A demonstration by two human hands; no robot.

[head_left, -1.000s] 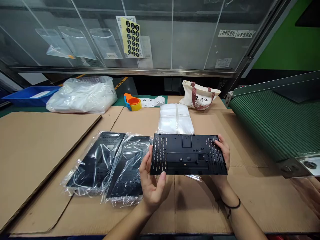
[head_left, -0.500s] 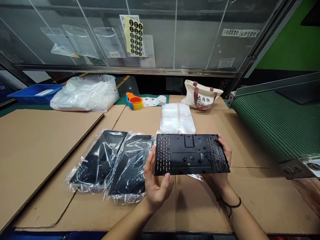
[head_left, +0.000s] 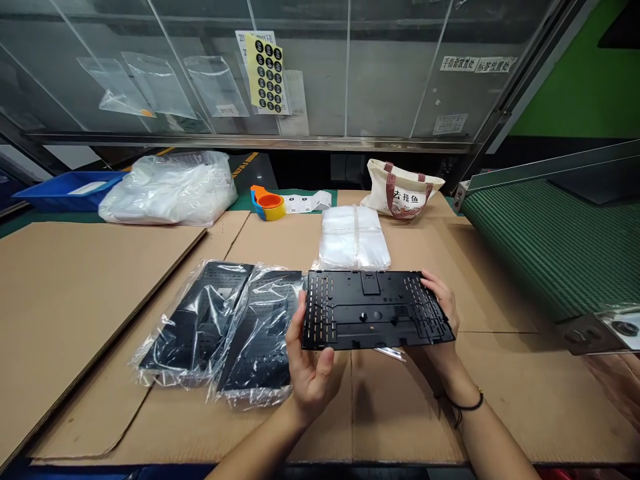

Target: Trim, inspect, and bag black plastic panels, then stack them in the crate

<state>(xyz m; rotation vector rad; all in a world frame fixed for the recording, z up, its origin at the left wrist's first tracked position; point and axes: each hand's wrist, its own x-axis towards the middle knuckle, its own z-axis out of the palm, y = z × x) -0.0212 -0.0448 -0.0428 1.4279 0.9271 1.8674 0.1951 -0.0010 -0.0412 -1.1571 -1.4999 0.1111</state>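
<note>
Panel [head_left: 377,310], black and slotted, held over cardboard [head_left: 320,440], near edge slightly lower in view. Left hand [head_left: 309,373] grips its 9 o'clock end, thumb at near edge; right hand [head_left: 443,320] grips 3 o'clock end, fingertips over far corner. From panel: two bagged panels [head_left: 263,333] side by side at 9 o'clock, near left hand; clear bag stack [head_left: 354,237] just beyond at 12; canvas tote [head_left: 403,190] toward 1; orange-yellow-blue holder [head_left: 269,203] at 10; green conveyor [head_left: 555,247] between 2 and 3.
</note>
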